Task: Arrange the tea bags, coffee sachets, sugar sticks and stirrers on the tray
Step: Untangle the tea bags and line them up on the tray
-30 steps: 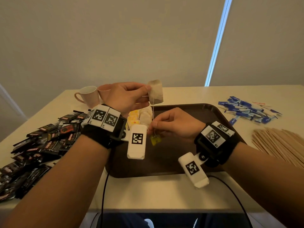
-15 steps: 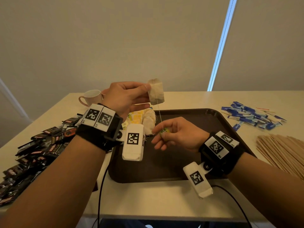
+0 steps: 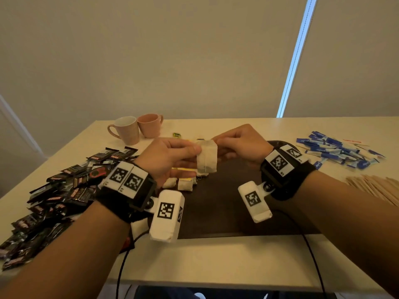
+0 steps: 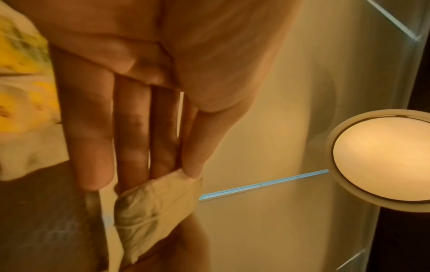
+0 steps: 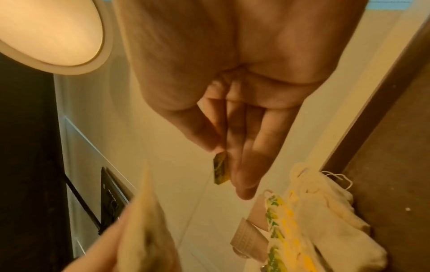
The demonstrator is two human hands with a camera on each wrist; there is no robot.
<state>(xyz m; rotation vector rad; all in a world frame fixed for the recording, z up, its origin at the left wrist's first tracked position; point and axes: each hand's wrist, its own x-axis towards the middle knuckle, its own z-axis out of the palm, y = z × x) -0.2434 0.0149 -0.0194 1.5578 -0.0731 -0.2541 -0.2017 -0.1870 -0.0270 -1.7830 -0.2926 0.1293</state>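
Note:
A pale tea bag (image 3: 206, 157) hangs over the back left of the dark brown tray (image 3: 224, 203). My left hand (image 3: 197, 151) pinches its left edge between thumb and fingers; the left wrist view shows that pinch on the tea bag (image 4: 151, 206). My right hand (image 3: 216, 141) is at the bag's top right corner and pinches the small yellow-green string tag (image 5: 220, 168) between thumb and forefinger. Several tea bags (image 3: 183, 184) lie on the tray below my left hand, also seen as a pile of tea bags (image 5: 321, 211).
Black coffee sachets (image 3: 64, 190) are heaped on the table left of the tray. Blue sugar sticks (image 3: 336, 152) lie at the right rear, with wooden stirrers (image 3: 377, 187) nearer. Two cups (image 3: 138, 129) stand at the back left. A small tag (image 3: 177, 134) lies behind the tray.
My right hand has risen with the tag from below the bag up to its top corner. My left hand has lowered the tea bag toward the tray.

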